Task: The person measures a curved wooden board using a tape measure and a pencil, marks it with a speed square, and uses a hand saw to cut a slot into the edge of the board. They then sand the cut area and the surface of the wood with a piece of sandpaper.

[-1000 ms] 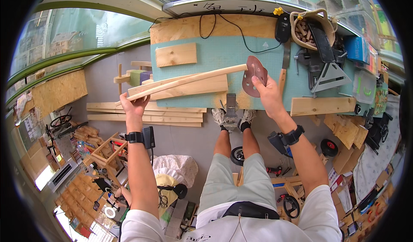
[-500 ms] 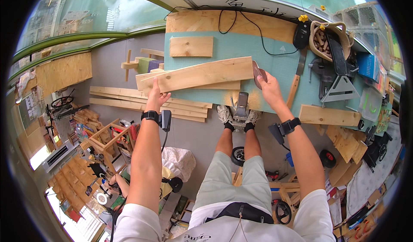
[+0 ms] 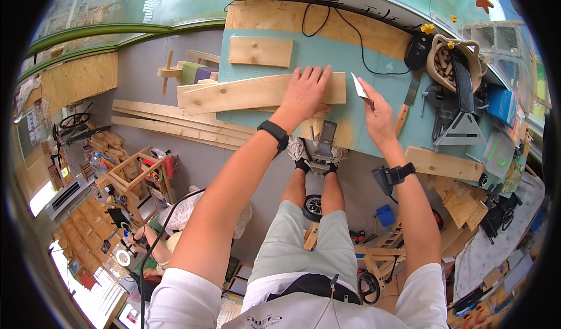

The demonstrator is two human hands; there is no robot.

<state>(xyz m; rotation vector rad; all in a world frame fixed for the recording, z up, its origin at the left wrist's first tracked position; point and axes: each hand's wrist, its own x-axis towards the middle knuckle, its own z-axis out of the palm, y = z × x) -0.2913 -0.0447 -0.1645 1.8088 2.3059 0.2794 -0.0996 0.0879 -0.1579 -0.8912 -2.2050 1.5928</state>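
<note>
A pale wooden board [image 3: 234, 97] lies lengthwise across the front of the teal-topped workbench, its left end jutting past the bench edge. My left hand [image 3: 305, 90] is laid over its right part, fingers stretched to the far edge and thumb at the near edge. Beneath it, another board [image 3: 186, 88] shows only in part. Just off the board's right end, my right hand [image 3: 380, 115] pinches a folded piece of sandpaper [image 3: 359, 86], its white backing facing up. The sandpaper does not touch the wood.
A shorter board [image 3: 260, 51] lies behind. On the right are a handsaw [image 3: 408, 104], a basket of wooden pegs [image 3: 442, 66], a black mouse-like device [image 3: 417, 51] with a cable, and a metal set square [image 3: 461, 131]. Long planks [image 3: 175, 121] lie left of the bench.
My left hand has shifted from the board's left end to its right part. The board has levelled and moved slightly. My right hand has turned, so the sandpaper's white side replaces the brown.
</note>
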